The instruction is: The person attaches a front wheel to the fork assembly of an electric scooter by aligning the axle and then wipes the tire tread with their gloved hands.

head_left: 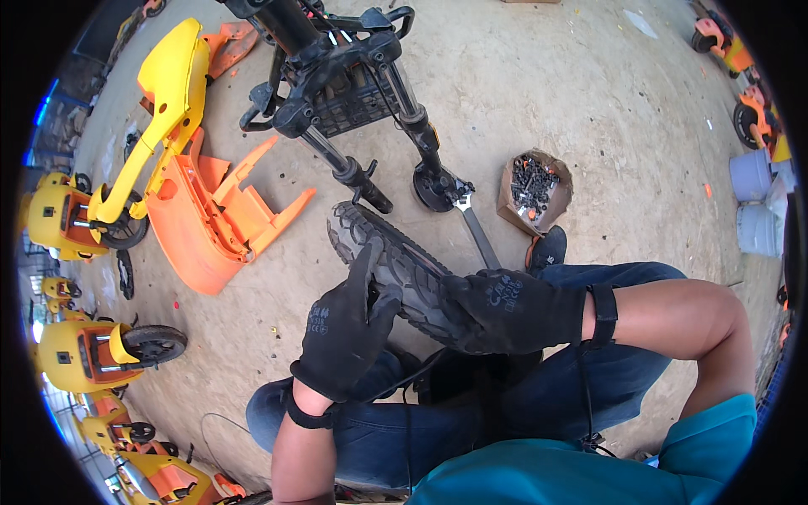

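A black tyre (pixel 389 268) with chunky tread is held slanted above my lap, its tread facing up towards me. My left hand (pixel 341 326), in a black glove, grips its near left side, with the thumb and fingers on the tread. The gloved right hand (pixel 515 311) is closed round the tyre's right end, fingers over the tread. Whether a rim sits inside the tyre is mostly hidden. Just beyond stands a black two-legged front fork (pixel 337 109). A round black hub (pixel 432 188) is at its right leg, and a grey wrench (pixel 480 237) rests with its jaws against it.
An open cardboard box (pixel 507 202) of bolts and small parts stands right of the fork. Orange (pixel 198 227) and yellow body panels (pixel 175 71) lie at the left. Yellow scooters (pixel 63 353) line the left edge. White buckets (pixel 752 177) stand far right. A thin cable crosses my lap.
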`<state>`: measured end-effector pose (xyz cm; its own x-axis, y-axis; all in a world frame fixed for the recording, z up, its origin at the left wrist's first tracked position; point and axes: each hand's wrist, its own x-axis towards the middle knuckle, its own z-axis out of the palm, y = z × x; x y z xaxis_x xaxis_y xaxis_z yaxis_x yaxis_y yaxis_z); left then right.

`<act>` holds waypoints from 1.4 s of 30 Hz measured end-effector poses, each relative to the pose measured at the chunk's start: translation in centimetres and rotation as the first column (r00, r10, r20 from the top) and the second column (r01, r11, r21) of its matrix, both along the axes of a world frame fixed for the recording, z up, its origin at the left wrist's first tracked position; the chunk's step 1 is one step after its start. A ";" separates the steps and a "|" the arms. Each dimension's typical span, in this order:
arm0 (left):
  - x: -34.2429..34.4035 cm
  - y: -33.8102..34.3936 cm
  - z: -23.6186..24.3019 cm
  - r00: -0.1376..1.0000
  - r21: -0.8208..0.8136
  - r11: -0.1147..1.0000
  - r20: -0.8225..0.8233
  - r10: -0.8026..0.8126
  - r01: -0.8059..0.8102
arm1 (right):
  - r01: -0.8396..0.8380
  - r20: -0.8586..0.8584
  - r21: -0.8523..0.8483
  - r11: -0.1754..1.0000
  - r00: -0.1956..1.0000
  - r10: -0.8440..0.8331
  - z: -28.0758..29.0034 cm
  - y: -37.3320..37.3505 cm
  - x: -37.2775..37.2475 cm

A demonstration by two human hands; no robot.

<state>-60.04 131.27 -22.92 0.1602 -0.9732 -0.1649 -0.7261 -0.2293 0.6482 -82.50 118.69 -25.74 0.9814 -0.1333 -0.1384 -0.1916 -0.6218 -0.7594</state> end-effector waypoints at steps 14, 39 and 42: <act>-0.2 0.1 0.0 1.000 -0.003 1.000 -0.013 0.006 -0.006 | 0.011 0.016 -0.025 1.000 1.000 -0.011 -0.2 0.0 -0.2; -0.4 0.2 -0.2 1.000 0.011 1.000 0.026 0.005 -0.005 | -0.053 0.008 -0.172 0.984 0.998 0.056 0.1 0.1 0.0; -0.4 0.3 -0.2 0.999 0.018 1.000 0.035 0.015 -0.016 | -0.056 -0.013 -0.144 0.988 0.998 0.055 0.3 0.1 0.1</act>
